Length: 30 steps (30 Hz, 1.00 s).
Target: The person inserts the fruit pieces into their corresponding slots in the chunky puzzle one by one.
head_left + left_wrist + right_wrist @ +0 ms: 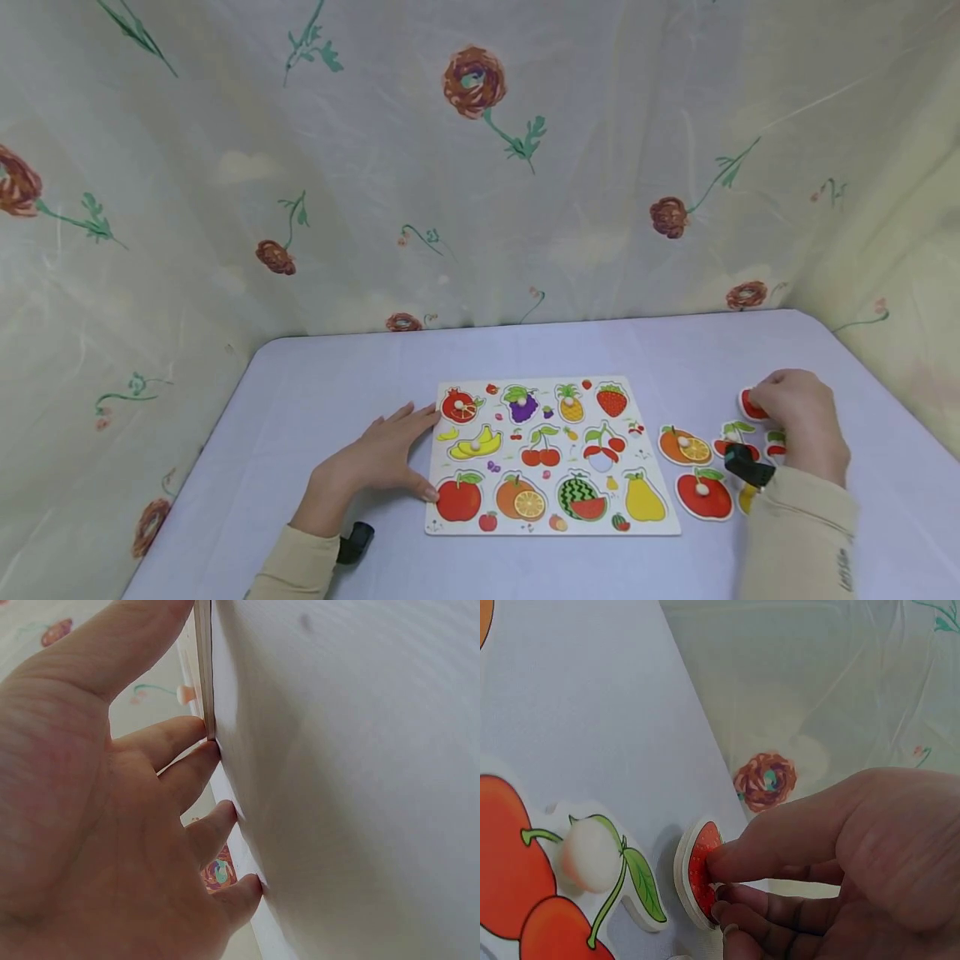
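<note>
A fruit puzzle board (502, 467) lies on the table, with knobbed pomegranate, grape, pineapple and banana pieces in its upper left part. At its left edge rests my left hand (382, 454), fingers spread and thumb near the lower left corner. In the left wrist view, the fingertips (196, 761) touch the board's side and the table. My right hand (806, 417) pinches a strawberry piece (698, 866) between thumb and fingers; the piece stands tilted. Beside it lies a cherry piece (641, 881) with a round knob.
Right of the board lie an orange piece (675, 451) and an apple piece (705, 502). A yellow piece (746, 498) and another red piece (776, 450) are partly hidden by the right arm and hand. A flowered curtain (585, 250) hangs behind the white table (337, 367).
</note>
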Each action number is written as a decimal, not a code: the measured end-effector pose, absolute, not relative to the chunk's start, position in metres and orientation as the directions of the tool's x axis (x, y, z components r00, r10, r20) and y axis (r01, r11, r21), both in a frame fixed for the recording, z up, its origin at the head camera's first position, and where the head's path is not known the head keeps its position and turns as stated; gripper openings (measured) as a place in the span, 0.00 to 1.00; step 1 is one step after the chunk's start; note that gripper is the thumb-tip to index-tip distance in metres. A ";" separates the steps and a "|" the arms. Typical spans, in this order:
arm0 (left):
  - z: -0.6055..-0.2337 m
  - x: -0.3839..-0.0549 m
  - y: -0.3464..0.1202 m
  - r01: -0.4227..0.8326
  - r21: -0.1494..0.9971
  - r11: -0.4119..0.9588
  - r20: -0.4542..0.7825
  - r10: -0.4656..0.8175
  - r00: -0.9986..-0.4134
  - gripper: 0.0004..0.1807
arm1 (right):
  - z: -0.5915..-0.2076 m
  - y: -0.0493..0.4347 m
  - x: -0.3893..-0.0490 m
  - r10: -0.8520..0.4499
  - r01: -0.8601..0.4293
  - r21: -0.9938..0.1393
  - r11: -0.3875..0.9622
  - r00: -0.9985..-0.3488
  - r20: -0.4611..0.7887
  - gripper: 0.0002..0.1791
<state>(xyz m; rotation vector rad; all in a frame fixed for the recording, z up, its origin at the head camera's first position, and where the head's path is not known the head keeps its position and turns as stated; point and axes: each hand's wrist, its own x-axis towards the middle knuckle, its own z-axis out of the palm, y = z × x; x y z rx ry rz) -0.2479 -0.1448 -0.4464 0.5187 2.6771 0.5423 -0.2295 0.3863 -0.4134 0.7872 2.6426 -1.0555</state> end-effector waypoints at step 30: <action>-0.446 -0.248 -0.144 0.286 0.431 0.856 -0.262 0.422 -0.868 0.61 | -0.407 0.347 -0.256 0.082 0.216 -0.606 0.766 -0.967 -0.242 0.17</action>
